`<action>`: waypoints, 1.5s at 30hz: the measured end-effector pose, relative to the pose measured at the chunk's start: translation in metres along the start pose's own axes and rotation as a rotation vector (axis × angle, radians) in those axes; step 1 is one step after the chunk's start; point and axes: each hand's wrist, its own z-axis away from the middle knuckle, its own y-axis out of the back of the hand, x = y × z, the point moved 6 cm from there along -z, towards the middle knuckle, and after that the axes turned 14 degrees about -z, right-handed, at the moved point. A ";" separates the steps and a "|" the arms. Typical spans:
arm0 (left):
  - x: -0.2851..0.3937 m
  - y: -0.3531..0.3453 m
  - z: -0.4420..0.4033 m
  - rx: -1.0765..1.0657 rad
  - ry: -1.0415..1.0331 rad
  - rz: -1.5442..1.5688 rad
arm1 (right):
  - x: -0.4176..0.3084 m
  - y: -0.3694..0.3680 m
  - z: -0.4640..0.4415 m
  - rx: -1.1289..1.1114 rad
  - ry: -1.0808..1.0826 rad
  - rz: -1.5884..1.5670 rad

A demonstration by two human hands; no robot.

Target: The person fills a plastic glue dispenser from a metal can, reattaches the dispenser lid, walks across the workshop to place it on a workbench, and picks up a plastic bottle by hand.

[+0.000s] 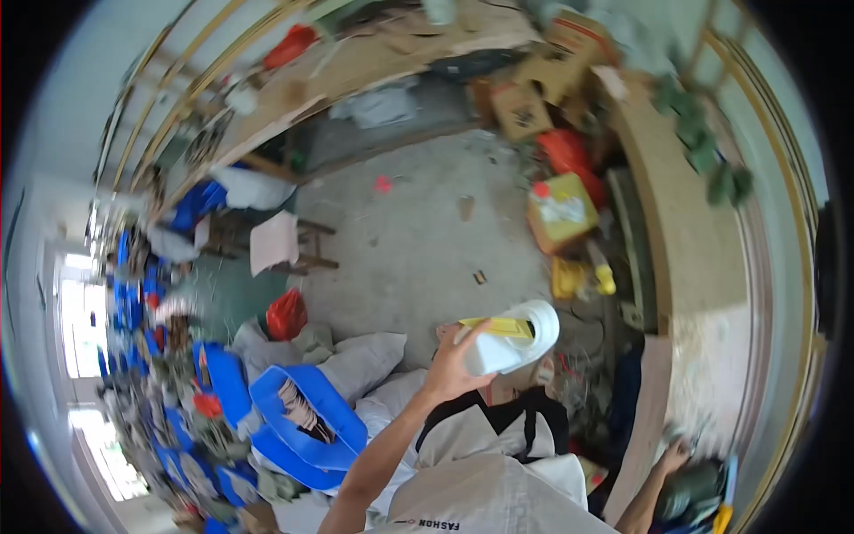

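Note:
My left hand (455, 367) is wrapped round a white plastic bottle (492, 357) with a yellow label, held out in front of my body above the floor. The wide white round end of the bottle points away to the right. My right hand (676, 457) is low at the right, by the near part of the workbench (707, 303). Its fingers look curled at a small greyish thing, too small and blurred to name. A dark green rounded object sits just below that hand.
Blue plastic bins (307, 418) and white sacks (366, 360) crowd the left. A small stool (274, 244) stands on the concrete floor (400, 231). At right are a yellow jug (569, 214) and red bags; cardboard boxes (520, 111) are stacked farther back.

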 end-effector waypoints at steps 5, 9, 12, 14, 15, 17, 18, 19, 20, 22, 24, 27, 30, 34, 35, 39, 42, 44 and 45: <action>-0.103 0.063 0.003 0.126 0.215 0.113 | -0.079 -0.111 0.092 -0.180 -0.013 -0.058; -0.211 0.122 0.023 0.245 0.313 0.054 | -0.156 -0.245 0.201 -0.377 0.001 -0.002; -0.290 0.182 0.042 0.275 0.462 0.065 | -0.225 -0.378 0.306 -0.759 -0.127 -0.241; -0.340 0.219 0.061 0.303 0.533 0.062 | -0.286 -0.447 0.386 -1.093 -0.035 -0.165; -0.367 0.236 0.071 0.350 0.592 0.111 | -0.324 -0.469 0.430 -1.100 0.183 -0.111; -0.420 0.268 0.096 0.401 0.696 0.109 | -0.400 -0.509 0.522 -1.076 0.627 -0.032; -0.444 0.283 0.109 0.430 0.751 0.111 | -0.425 -0.533 0.555 -1.148 0.590 0.002; -0.466 0.298 0.123 0.489 0.801 0.102 | -0.449 -0.550 0.587 -1.219 0.551 0.042; -0.491 0.312 0.136 0.535 0.825 0.097 | -0.470 -0.568 0.621 -1.287 0.509 0.084; -0.545 0.341 0.163 0.619 0.873 0.087 | -0.500 -0.613 0.684 -1.252 0.588 0.226; -0.587 0.369 0.194 0.711 0.970 0.091 | -0.517 -0.664 0.726 -1.193 0.755 0.385; -0.639 0.418 0.238 0.782 1.144 0.076 | -0.553 -0.718 0.815 -1.352 0.763 0.267; -0.683 0.464 0.285 0.844 1.209 0.017 | -0.609 -0.754 0.989 -1.489 0.765 0.279; -0.745 0.506 0.344 0.907 1.311 0.044 | -0.645 -0.833 1.166 -1.734 0.949 0.175; -0.761 0.518 0.359 0.927 1.322 0.056 | -0.667 -0.829 1.235 -1.810 0.903 0.115; -0.835 0.557 0.414 0.904 1.376 0.061 | -0.679 -0.845 1.398 -1.875 0.898 0.267; -0.899 0.601 0.443 0.941 1.378 0.041 | -0.671 -0.857 1.470 -1.934 0.837 0.238; -0.936 0.633 0.458 0.938 1.385 0.055 | -0.657 -0.846 1.487 -1.924 0.899 0.228; -0.956 0.648 0.466 0.933 1.388 0.063 | -0.648 -0.838 1.496 -1.940 0.921 0.211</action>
